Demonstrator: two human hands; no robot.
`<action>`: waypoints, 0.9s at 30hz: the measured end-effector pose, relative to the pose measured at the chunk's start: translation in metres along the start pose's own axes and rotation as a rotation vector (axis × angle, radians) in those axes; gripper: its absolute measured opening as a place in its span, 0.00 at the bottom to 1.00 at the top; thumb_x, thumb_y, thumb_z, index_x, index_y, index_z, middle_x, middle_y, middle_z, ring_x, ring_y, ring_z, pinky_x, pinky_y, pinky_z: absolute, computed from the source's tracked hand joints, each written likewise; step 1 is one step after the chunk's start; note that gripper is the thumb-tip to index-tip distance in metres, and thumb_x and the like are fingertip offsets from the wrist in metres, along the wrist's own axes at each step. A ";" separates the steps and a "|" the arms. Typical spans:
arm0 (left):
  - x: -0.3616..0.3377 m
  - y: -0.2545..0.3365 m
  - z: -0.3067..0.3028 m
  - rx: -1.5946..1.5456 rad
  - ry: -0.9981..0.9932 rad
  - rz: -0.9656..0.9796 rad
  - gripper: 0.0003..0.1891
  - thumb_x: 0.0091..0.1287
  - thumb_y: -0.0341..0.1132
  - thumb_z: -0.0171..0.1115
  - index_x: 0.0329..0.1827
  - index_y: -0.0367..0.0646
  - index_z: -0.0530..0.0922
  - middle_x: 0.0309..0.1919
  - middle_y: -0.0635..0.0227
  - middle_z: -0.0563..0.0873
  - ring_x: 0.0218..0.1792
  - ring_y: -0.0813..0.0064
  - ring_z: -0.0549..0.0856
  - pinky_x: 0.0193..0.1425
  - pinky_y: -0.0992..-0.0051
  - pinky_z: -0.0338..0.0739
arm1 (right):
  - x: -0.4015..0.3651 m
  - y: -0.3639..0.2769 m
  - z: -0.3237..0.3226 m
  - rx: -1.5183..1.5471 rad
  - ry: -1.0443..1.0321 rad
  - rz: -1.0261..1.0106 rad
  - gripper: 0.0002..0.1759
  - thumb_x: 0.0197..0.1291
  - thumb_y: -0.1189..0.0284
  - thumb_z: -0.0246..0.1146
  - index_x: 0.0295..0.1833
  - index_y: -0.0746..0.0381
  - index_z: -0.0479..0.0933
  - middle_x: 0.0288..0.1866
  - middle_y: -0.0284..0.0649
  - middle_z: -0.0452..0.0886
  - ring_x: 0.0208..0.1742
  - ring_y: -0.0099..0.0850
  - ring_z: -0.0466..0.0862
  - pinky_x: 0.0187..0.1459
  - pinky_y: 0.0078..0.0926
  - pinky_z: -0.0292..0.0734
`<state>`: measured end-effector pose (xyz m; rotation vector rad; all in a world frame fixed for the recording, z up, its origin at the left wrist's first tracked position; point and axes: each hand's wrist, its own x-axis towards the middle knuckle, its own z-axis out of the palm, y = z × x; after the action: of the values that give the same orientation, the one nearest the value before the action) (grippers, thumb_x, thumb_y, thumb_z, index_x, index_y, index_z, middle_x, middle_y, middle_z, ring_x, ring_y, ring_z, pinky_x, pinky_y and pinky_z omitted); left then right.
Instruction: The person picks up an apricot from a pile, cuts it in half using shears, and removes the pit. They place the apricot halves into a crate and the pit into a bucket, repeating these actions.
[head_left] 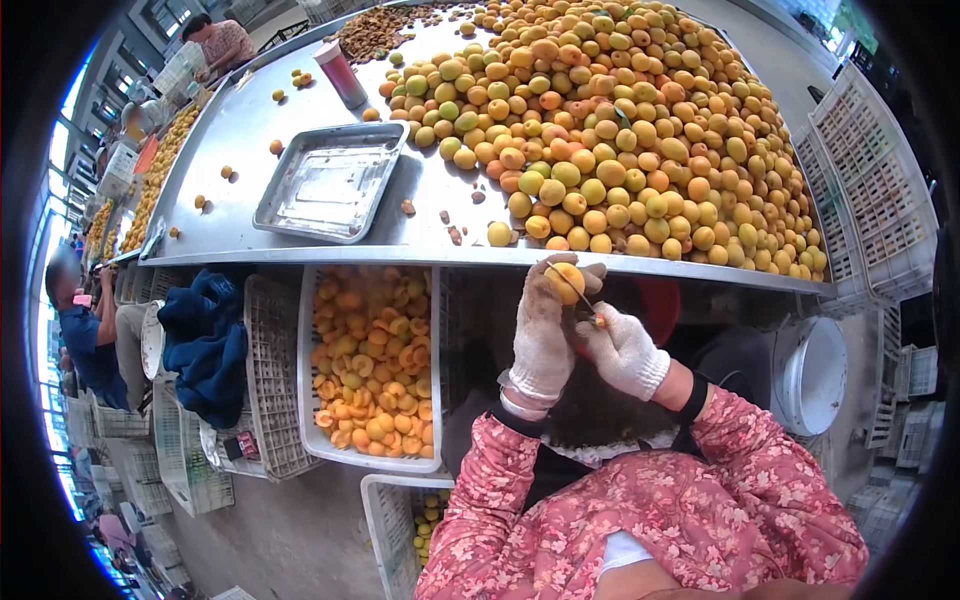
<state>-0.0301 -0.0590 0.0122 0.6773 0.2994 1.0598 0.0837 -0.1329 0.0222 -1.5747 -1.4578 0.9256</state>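
My left hand [541,335], in a white work glove, is closed around a whole yellow-orange apricot [566,284] just below the table's front edge. My right hand [622,350], gloved too, grips a small knife [583,303] by its handle, and the thin blade lies against the fruit. A red bowl [660,306] is partly hidden behind my right hand. To the left of my hands stands a white crate [437,380] filled with halved apricots [375,370].
A big heap of apricots [620,130] covers the right of the metal table [230,130]. A steel tray [335,180] and a reddish cup [340,73] stand on its left part. A white bucket [810,375] is at my right; a dark blue cloth [205,340] hangs over crates at left.
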 end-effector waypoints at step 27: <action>0.000 -0.010 0.003 0.011 0.111 -0.066 0.28 0.76 0.49 0.53 0.71 0.39 0.66 0.52 0.61 0.83 0.54 0.71 0.81 0.64 0.70 0.72 | 0.006 0.000 -0.002 -0.007 0.090 -0.037 0.07 0.68 0.72 0.54 0.46 0.65 0.72 0.30 0.42 0.81 0.29 0.32 0.82 0.34 0.29 0.76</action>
<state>-0.0211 -0.0631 0.0080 0.6148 0.4215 1.0348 0.0858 -0.1274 0.0230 -1.5687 -1.4238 0.8189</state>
